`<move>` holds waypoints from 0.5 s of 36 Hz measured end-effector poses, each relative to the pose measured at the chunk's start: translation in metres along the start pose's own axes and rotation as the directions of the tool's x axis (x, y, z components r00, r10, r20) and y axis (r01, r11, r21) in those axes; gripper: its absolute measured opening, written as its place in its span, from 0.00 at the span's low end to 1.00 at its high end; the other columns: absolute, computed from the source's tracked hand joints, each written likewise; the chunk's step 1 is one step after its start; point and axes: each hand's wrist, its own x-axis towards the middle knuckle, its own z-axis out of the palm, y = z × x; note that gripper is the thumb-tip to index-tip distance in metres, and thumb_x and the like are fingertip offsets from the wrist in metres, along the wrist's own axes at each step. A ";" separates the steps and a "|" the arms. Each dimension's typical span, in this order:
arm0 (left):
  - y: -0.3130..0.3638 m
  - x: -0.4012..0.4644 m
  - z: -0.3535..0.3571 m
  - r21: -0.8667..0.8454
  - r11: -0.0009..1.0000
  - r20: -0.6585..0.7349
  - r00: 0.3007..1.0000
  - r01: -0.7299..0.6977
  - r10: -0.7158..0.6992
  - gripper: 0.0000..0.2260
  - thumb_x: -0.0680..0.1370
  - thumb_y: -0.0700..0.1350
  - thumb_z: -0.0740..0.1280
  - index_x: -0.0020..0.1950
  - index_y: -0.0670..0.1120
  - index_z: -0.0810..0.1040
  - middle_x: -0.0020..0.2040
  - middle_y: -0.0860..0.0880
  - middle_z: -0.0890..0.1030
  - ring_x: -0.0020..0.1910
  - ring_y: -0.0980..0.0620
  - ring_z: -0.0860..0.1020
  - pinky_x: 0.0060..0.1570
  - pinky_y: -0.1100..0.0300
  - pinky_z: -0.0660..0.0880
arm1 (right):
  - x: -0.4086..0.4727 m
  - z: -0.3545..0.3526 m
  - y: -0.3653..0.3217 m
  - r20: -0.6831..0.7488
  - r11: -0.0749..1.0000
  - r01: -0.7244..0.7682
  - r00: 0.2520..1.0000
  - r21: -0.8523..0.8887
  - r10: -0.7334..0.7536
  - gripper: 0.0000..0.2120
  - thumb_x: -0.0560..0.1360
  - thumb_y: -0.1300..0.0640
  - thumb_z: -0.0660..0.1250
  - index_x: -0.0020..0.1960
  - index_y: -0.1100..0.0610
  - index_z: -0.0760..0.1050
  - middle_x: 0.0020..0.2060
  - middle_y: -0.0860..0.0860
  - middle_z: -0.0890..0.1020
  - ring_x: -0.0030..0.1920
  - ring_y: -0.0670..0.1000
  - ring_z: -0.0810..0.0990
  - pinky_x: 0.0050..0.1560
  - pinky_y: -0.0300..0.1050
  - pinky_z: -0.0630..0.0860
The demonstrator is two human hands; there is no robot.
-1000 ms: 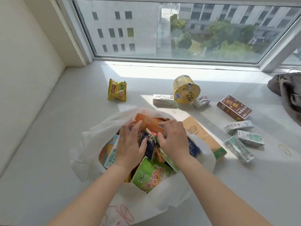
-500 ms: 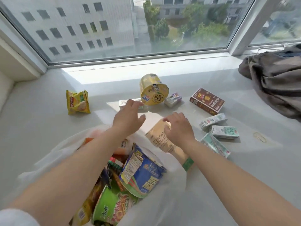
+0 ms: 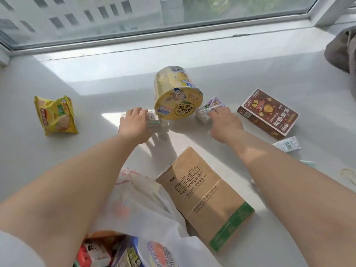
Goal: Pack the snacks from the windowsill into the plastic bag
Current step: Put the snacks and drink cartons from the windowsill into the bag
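My left hand (image 3: 134, 125) lies over a small white carton (image 3: 154, 120) on the windowsill, fingers curled around it. My right hand (image 3: 224, 122) has its fingers on a small purple and white carton (image 3: 209, 107). Between the two hands a yellow noodle cup (image 3: 177, 93) lies on its side. A yellow chip bag (image 3: 54, 114) sits far left. A brown snack box (image 3: 267, 112) lies to the right, with another small white carton (image 3: 288, 144) below it. The white plastic bag (image 3: 146, 205) holds several snacks at the bottom, under my left forearm.
A brown cardboard socket box (image 3: 206, 197) lies beside the bag's right edge. A grey cloth (image 3: 341, 51) is bunched at the far right. The window frame (image 3: 154, 38) runs along the back of the sill.
Both hands have left the bag and reached forward past the cardboard box to the two small cartons beside the noodle cup. The view has moved forward and down.
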 end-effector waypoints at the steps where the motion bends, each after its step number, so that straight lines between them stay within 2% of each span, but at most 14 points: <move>1: -0.002 0.006 0.005 -0.010 1.000 0.002 1.000 0.005 -0.005 0.28 0.74 0.47 0.66 0.72 0.47 0.61 0.72 0.46 0.63 0.71 0.43 0.61 0.68 0.46 0.63 | 0.007 0.003 -0.001 -0.008 1.000 0.008 1.000 -0.007 -0.008 0.26 0.75 0.59 0.60 0.72 0.54 0.60 0.71 0.53 0.63 0.71 0.55 0.59 0.66 0.51 0.63; 4: -0.009 0.022 0.016 0.009 1.000 0.014 1.000 0.022 -0.022 0.31 0.73 0.46 0.66 0.74 0.48 0.59 0.71 0.46 0.64 0.70 0.43 0.61 0.68 0.44 0.61 | 0.028 0.010 -0.002 -0.031 0.996 0.052 0.998 -0.079 -0.055 0.31 0.74 0.59 0.62 0.74 0.55 0.55 0.73 0.53 0.59 0.74 0.55 0.56 0.68 0.51 0.60; 7: -0.013 0.033 0.021 0.044 0.998 0.004 0.999 0.033 -0.033 0.27 0.74 0.43 0.66 0.71 0.48 0.62 0.66 0.45 0.67 0.66 0.41 0.64 0.64 0.46 0.62 | 0.046 0.015 0.001 -0.032 0.974 0.086 0.995 -0.210 -0.095 0.28 0.76 0.56 0.59 0.74 0.55 0.54 0.74 0.54 0.57 0.75 0.56 0.52 0.71 0.54 0.57; 9: -0.014 0.036 0.024 0.104 0.994 -0.005 1.000 0.016 -0.016 0.22 0.74 0.43 0.66 0.66 0.47 0.65 0.63 0.45 0.70 0.63 0.41 0.67 0.61 0.47 0.64 | 0.051 0.015 0.003 -0.045 0.961 0.098 0.993 -0.260 -0.113 0.25 0.78 0.54 0.55 0.73 0.55 0.56 0.73 0.54 0.60 0.74 0.56 0.56 0.71 0.56 0.55; 12: -0.018 0.031 0.028 0.130 0.991 0.018 1.000 0.015 -0.017 0.16 0.76 0.45 0.64 0.63 0.48 0.65 0.60 0.47 0.71 0.59 0.42 0.69 0.52 0.49 0.66 | 0.050 0.015 0.004 -0.047 0.956 0.068 0.995 -0.286 -0.085 0.23 0.76 0.56 0.59 0.70 0.57 0.62 0.68 0.56 0.65 0.70 0.57 0.62 0.71 0.57 0.55; 14: -0.021 0.024 0.031 0.089 0.996 0.067 0.997 0.024 -0.030 0.16 0.76 0.47 0.64 0.61 0.48 0.65 0.58 0.47 0.71 0.58 0.42 0.70 0.47 0.50 0.69 | 0.042 0.022 0.005 -0.040 0.978 -0.036 0.999 -0.207 0.028 0.24 0.75 0.53 0.62 0.68 0.59 0.64 0.65 0.57 0.68 0.67 0.57 0.65 0.69 0.56 0.57; 16: -0.022 0.015 0.034 0.078 0.997 0.085 0.996 0.001 -0.008 0.16 0.75 0.48 0.65 0.60 0.47 0.64 0.56 0.47 0.71 0.55 0.42 0.72 0.43 0.52 0.70 | 0.026 0.035 0.006 -0.028 0.985 -0.163 0.987 -0.060 0.161 0.27 0.75 0.44 0.62 0.66 0.60 0.64 0.62 0.57 0.71 0.63 0.57 0.70 0.63 0.53 0.63; 18: -0.021 0.008 0.035 0.092 0.995 0.093 0.996 -0.023 0.015 0.16 0.74 0.48 0.66 0.59 0.46 0.65 0.56 0.46 0.73 0.53 0.42 0.74 0.41 0.54 0.68 | 0.007 0.049 0.005 -0.030 0.975 -0.217 0.975 0.048 0.218 0.29 0.74 0.40 0.61 0.65 0.61 0.64 0.60 0.58 0.72 0.60 0.58 0.71 0.57 0.51 0.68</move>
